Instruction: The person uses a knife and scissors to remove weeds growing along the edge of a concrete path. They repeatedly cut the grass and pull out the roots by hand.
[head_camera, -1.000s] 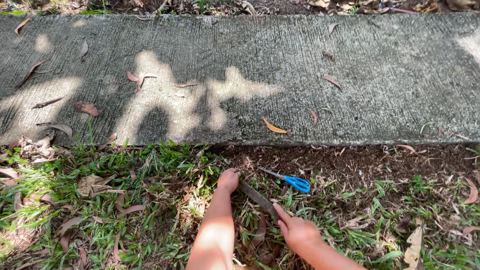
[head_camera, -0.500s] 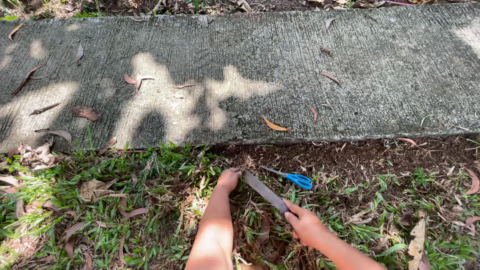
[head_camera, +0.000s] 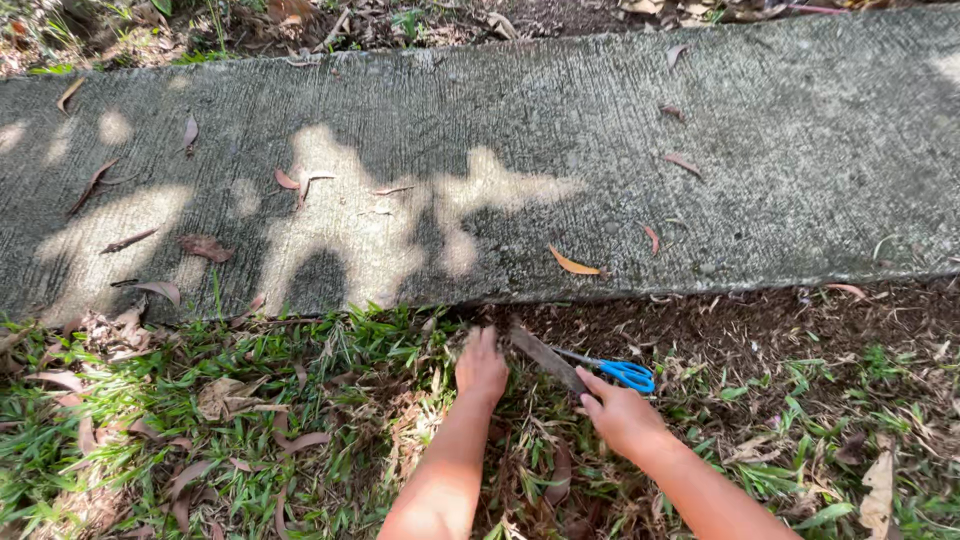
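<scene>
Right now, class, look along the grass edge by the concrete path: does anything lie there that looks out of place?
Yes. Blue-handled scissors lie on the bare soil among dry leaves, just beyond the right hand, which holds a flat dark blade. The left hand presses into the grass. A tool loose on the ground looks odd.

Sun-dappled concrete path (head_camera: 600, 150), leaf-strewn grass (head_camera: 250, 420), bare soil (head_camera: 780, 330)
</scene>
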